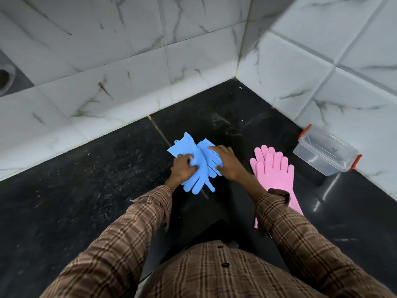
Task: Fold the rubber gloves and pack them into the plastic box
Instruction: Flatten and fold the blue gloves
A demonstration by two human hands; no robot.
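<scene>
A pair of blue rubber gloves (198, 166) lies bunched on the black floor in the middle of the view, cuffs toward the wall, fingers toward me. My left hand (183, 168) grips the gloves from the left with curled fingers. My right hand (227, 163) holds them from the right, fingers over the top and thumb underneath. A pair of pink rubber gloves (274, 171) lies flat and stacked to the right, partly hidden by my right sleeve. The clear plastic box (326, 153) with red clips stands open at the far right against the wall.
White marble-look tiled walls (129, 67) meet in a corner behind the gloves and run along the right. A round drain opening (4, 79) shows at the far left edge. The black floor (86, 179) is dusty.
</scene>
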